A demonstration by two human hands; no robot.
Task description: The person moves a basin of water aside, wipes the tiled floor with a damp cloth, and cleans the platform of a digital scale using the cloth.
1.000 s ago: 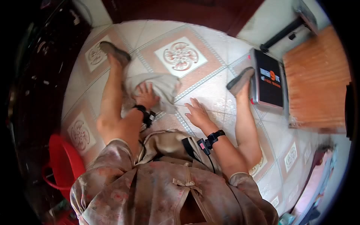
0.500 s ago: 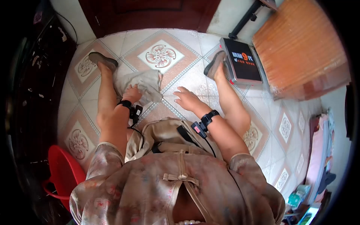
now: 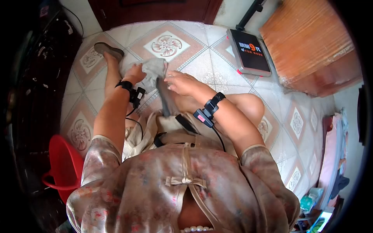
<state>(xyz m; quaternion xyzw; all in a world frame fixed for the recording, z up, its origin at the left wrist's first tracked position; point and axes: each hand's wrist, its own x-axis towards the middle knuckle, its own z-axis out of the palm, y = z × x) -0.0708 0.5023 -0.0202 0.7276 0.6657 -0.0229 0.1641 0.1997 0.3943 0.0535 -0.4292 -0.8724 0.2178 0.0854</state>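
A crumpled grey cloth (image 3: 153,72) lies on the tiled floor between my legs. My left hand (image 3: 134,73) is on its left part, with the fingers curled into the fabric. At the cloth's right edge is my right hand (image 3: 181,82), its fingers loosely bent and apart, with nothing visible between them. Both wrists wear black straps with small devices and cables. My right leg is folded inward, and a blurred dark shoe (image 3: 163,97) shows below the cloth. The left leg stretches forward, ending in a brown shoe (image 3: 108,50).
A black scale (image 3: 249,52) stands at the upper right beside a wooden cabinet (image 3: 311,42). A dark red door (image 3: 155,11) is ahead. The red plastic basin (image 3: 64,165) sits at lower left, beside dark furniture. Folded fabrics (image 3: 330,163) are at far right.
My right leg has folded inward from beside the scale. My left hand has gone from spread on the cloth to curled into it. My right hand has moved left, closer to the cloth.
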